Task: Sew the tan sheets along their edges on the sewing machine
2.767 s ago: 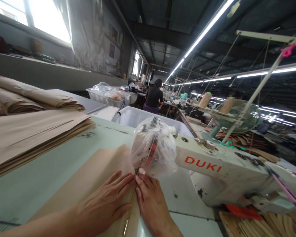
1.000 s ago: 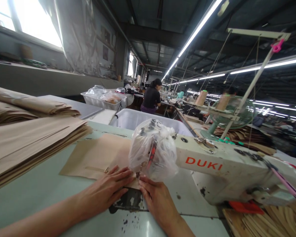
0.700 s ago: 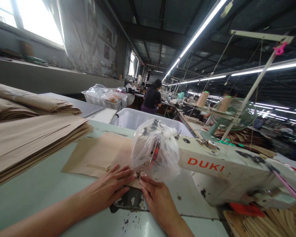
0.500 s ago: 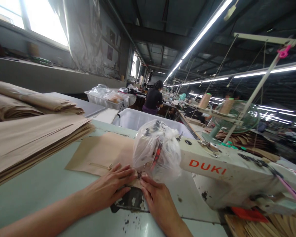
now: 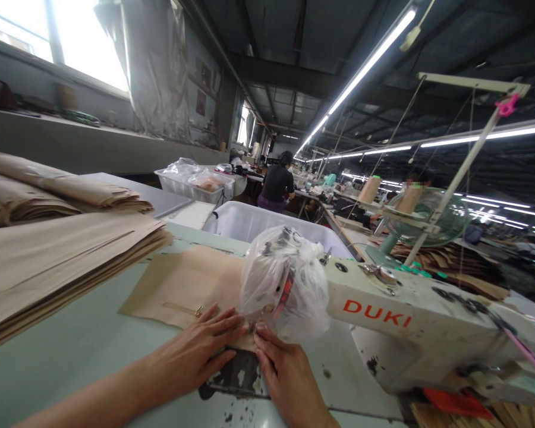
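- Left hand (image 5: 196,351): open, palm down, fingers flat on the near edge of the tan sheet (image 5: 182,285), not closed on it
- Right hand (image 5: 285,371): open, fingertips pressing the same edge just beside the left hand
- Tan sheet: flat on the green table (image 5: 71,356), left of the sewing machine (image 5: 405,315), its right end reaching under the clear plastic bag (image 5: 285,291) that wraps the machine head
- Metal zipper pull (image 5: 198,311): lying on the sheet, just above the left hand
- Progress: one sheet is at the needle area, and a tall stack of tan sheets (image 5: 57,261) lies to the left; any stitching is hidden by the hands and bag, so the amount sewn cannot be told
- Far side: white bin (image 5: 267,223) beyond the table; co-worker (image 5: 276,184) seated further off
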`<state>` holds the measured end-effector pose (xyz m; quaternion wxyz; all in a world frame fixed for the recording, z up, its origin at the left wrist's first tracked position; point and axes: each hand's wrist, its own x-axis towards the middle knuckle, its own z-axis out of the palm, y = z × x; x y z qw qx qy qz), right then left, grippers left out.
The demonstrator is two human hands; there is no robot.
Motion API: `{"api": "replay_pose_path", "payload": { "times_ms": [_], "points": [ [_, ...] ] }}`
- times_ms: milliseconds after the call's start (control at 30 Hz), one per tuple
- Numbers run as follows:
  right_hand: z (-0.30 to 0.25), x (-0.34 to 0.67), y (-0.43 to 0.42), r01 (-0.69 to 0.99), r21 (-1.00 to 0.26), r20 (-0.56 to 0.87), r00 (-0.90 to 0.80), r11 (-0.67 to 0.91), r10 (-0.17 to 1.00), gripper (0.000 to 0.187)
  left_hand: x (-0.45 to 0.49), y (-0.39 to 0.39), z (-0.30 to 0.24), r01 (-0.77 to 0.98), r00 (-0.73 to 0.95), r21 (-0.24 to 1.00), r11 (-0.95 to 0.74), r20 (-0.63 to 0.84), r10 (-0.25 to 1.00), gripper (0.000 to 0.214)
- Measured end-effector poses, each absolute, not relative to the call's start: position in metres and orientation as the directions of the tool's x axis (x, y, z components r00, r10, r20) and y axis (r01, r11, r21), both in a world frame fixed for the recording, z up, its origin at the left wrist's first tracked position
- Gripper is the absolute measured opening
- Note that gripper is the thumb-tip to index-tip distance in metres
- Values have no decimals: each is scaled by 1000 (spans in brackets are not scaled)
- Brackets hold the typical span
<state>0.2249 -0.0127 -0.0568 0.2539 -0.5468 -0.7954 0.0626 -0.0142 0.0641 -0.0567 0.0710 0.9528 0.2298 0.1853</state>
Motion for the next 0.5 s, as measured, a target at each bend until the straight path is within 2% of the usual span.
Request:
{"api": "replay_pose_path", "payload": {
  "times_ms": [133,233,400,500],
  "points": [
    [-61,225,-12,846,-341,362,-284,409,888,40,-14,63,-57,437,827,230,-870,278,489,49],
    [-72,230,-7,850,-283,449,-293,445,844,39,-12,59,-55,469,806,221,-855,289,517,50],
    [-94,249,12,788,-46,603,-468,615,646,36,-9,46,-41,558,774,180,-810,240,586,55],
    [-103,257,24,757,34,661,-507,653,553,31,-9,43,-40,627,724,176,-759,229,651,56]
  ]
}}
